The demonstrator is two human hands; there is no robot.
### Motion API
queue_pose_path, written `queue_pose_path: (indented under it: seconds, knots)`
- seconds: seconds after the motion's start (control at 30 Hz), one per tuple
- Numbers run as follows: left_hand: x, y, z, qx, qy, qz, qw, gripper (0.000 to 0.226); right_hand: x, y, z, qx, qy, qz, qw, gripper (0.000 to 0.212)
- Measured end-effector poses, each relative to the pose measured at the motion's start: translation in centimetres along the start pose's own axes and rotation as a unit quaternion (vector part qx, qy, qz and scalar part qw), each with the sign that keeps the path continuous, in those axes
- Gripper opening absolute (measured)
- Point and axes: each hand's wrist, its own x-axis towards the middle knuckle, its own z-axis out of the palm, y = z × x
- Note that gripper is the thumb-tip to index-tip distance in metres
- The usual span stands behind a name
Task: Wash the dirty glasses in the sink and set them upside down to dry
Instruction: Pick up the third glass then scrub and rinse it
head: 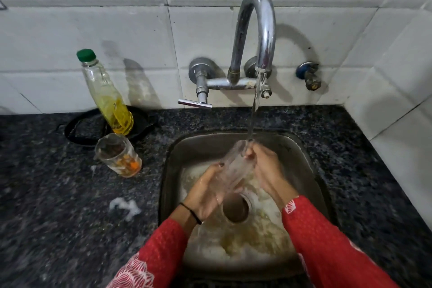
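Orange-stained and unwashed, a dirty glass [118,155] is seen standing on the counter [58,194], well left of the grip. Over the sink [167,170], a clear glass [233,168] is clasped near its base by the left hand [205,194] and pinched at the rim by the right hand [264,163] under water from the tap [257,30]; none is yet upturned to dry.

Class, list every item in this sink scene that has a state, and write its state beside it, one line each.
Curved chrome tap: running.
Clear drinking glass: tilted under the stream, wet.
Left hand: grips the glass's lower end.
Right hand: grips its upper end.
Clear bottle with green cap: capped, partly full of yellow liquid.
Dirty glass on counter: upright, orange residue inside.
Steel sink: foamy water inside.
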Motion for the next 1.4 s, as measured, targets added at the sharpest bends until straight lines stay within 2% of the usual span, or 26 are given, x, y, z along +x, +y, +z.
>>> queue_pose_path:
  seconds: [0.1,0.17,0.23,0.3,0.33,0.37,0.43,0.47,0.53,0.57,0.63,0.67,0.7,0.77,0.83,0.9,0.93,0.97,1.03,1.07,1.1,1.13,1.2,1.27,1.33,1.4]
  knots:
    - [-1.3,0.2,-0.5,0.031,-0.036,-0.061,0.997,0.047,-0.7,-2.4,0.9,-0.216,-0.097,-0.080,0.968,0.038]
    - [-1.5,0.4,-0.1,0.151,-0.014,-0.018,0.988,0.049,-0.8,-3.6,1.4,-0.312,-0.125,-0.084,0.938,0.037]
    - [-1.1,0.6,0.3,0.355,0.039,0.067,0.932,0.065,-1.1,-4.8,1.9,-0.377,-0.137,-0.070,0.913,0.031]
    - [-0.7,0.8,1.0,0.442,0.060,0.117,0.887,0.078,-1.4,-5.3,2.0,-0.381,-0.138,-0.087,0.910,0.030]
    - [-0.6,0.9,1.4,0.436,0.052,0.119,0.891,0.078,-1.4,-5.4,1.9,-0.342,-0.137,-0.097,0.925,0.031]
    - [-0.7,1.2,1.7,0.399,0.032,0.104,0.910,0.075,-1.4,-5.4,1.8,-0.284,-0.137,-0.099,0.944,0.032]
    - [-1.2,1.9,2.6,0.270,-0.028,0.023,0.962,0.067,-1.4,-5.6,1.4,-0.164,-0.156,-0.084,0.970,0.036]
    - [-1.4,2.2,2.9,0.221,-0.057,-0.013,0.974,0.066,-1.3,-5.7,1.2,-0.124,-0.173,-0.072,0.974,0.036]
    - [-1.4,2.1,3.6,0.215,-0.054,-0.031,0.975,0.066,-1.2,-6.1,1.1,-0.156,-0.186,-0.080,0.967,0.036]
    - [-1.1,1.8,3.8,0.265,-0.025,0.000,0.964,0.067,-1.4,-6.5,1.2,-0.220,-0.179,-0.093,0.954,0.035]
    - [-0.3,1.2,4.2,0.424,0.041,0.092,0.900,0.081,-1.7,-7.1,1.5,-0.367,-0.157,-0.115,0.910,0.033]
    - [0.1,0.9,4.1,0.474,0.057,0.122,0.870,0.091,-1.7,-7.2,1.6,-0.404,-0.152,-0.120,0.894,0.031]
    - [0.3,0.7,3.9,0.487,0.054,0.135,0.861,0.095,-1.6,-7.1,1.5,-0.413,-0.150,-0.121,0.890,0.030]
    - [0.3,0.7,3.7,0.418,-0.001,0.115,0.901,0.084,-1.5,-7.0,1.1,-0.360,-0.158,-0.118,0.912,0.027]
    - [-0.4,1.3,4.3,0.256,-0.061,0.037,0.964,0.067,-1.6,-7.0,0.5,-0.245,-0.181,-0.089,0.948,0.023]
    - [-0.5,1.6,4.5,0.138,-0.105,-0.033,0.984,0.062,-1.7,-7.4,0.4,-0.184,-0.192,-0.074,0.961,0.021]
    - [-0.3,1.5,4.8,0.156,-0.096,-0.030,0.983,0.059,-1.7,-7.6,0.5,-0.219,-0.182,-0.082,0.955,0.024]
    - [0.0,1.4,5.2,0.225,-0.062,0.002,0.972,0.057,-1.7,-7.7,0.9,-0.290,-0.167,-0.096,0.937,0.027]
    - [0.8,0.9,5.5,0.399,0.038,0.090,0.912,0.069,-1.6,-7.7,1.5,-0.410,-0.148,-0.125,0.891,0.030]
    - [0.9,0.7,5.5,0.437,0.066,0.114,0.890,0.075,-1.6,-7.6,1.6,-0.421,-0.147,-0.133,0.885,0.030]
    - [1.0,0.7,5.5,0.436,0.059,0.127,0.889,0.070,-1.6,-7.5,1.5,-0.403,-0.151,-0.137,0.892,0.029]
    - [0.7,1.0,5.4,0.402,0.024,0.117,0.908,0.059,-1.7,-7.4,1.3,-0.360,-0.159,-0.132,0.910,0.027]
    - [-0.2,2.0,5.6,0.254,-0.048,0.029,0.966,0.043,-2.2,-7.5,0.8,-0.219,-0.184,-0.083,0.955,0.022]
    - [-0.4,2.9,5.3,0.142,-0.092,-0.056,0.984,0.048,-2.2,-7.5,0.6,-0.143,-0.183,-0.064,0.971,0.025]
    - [0.1,2.5,5.6,0.219,-0.067,-0.022,0.973,0.041,-1.8,-7.4,1.3,-0.254,-0.154,-0.093,0.950,0.024]
    - [0.8,1.7,5.8,0.415,0.024,0.096,0.904,0.046,-1.4,-7.3,2.0,-0.404,-0.133,-0.117,0.897,0.026]
